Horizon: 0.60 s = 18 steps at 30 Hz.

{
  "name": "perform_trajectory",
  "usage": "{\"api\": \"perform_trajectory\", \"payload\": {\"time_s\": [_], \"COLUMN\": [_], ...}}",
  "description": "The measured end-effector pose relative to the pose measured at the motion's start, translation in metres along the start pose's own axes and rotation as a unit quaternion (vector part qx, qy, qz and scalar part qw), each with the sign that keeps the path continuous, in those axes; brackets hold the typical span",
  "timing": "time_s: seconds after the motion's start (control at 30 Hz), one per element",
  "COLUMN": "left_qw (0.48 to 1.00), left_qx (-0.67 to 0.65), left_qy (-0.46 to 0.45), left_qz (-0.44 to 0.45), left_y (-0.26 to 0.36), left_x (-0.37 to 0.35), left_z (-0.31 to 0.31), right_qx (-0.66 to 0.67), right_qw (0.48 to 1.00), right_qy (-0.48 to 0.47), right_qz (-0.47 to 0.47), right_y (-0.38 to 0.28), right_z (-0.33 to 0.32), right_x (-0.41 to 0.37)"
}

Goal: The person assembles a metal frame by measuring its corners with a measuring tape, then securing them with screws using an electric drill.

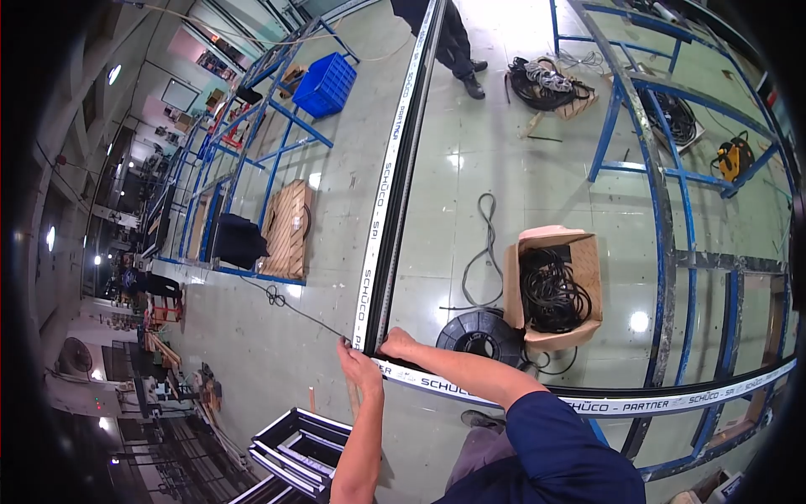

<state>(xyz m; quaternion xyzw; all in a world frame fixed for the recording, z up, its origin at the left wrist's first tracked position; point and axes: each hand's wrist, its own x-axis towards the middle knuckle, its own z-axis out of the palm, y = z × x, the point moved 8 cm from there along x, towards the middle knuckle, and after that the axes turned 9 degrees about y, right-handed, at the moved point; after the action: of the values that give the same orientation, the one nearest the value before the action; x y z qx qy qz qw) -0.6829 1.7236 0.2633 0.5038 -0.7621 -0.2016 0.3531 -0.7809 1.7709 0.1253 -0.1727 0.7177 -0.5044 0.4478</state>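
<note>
A large dark frame with white Schüco-printed tape spans the view, and both hands are at its near corner. My left hand is on the outer side of this corner with its fingers closed. A thin black cord runs from the floor on the left up to its fingertips. Just inside the corner, my right hand is curled closed against the inner edge of the profile. What its fingers grip is hidden.
Inside the frame's outline, a cardboard box of black coils and a black spool stand on the floor. Blue metal racks line the right. A blue crate is at upper left. Another person stands beyond the frame.
</note>
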Motion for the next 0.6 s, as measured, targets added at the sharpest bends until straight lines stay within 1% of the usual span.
{"api": "perform_trajectory", "payload": {"time_s": [0.03,0.13,0.27,0.37,0.47,0.6], "left_qw": [1.0,1.0,1.0,1.0,1.0,1.0], "left_qx": [-0.009,-0.011,-0.007,0.003,0.004,0.005], "left_qy": [0.012,0.012,0.01,0.008,0.01,0.015], "left_qz": [0.015,0.019,0.008,0.001,0.002,0.006], "left_y": [0.002,-0.003,-0.005,-0.004,-0.005,-0.007], "left_x": [0.0,0.001,0.001,0.001,0.001,0.002], "left_z": [-0.001,0.0,0.001,0.001,0.001,0.001], "right_qx": [-0.004,-0.015,-0.008,-0.01,-0.007,-0.016], "right_qw": [1.0,1.0,1.0,1.0,1.0,0.999], "right_qy": [0.001,0.006,0.004,-0.02,-0.003,-0.022], "right_qz": [0.001,0.008,-0.002,0.0,-0.01,0.019], "right_y": [0.003,0.002,-0.004,-0.004,-0.003,-0.002], "right_z": [0.002,0.001,-0.004,-0.003,0.0,-0.003], "right_x": [0.002,0.001,-0.004,-0.005,-0.001,-0.004]}}
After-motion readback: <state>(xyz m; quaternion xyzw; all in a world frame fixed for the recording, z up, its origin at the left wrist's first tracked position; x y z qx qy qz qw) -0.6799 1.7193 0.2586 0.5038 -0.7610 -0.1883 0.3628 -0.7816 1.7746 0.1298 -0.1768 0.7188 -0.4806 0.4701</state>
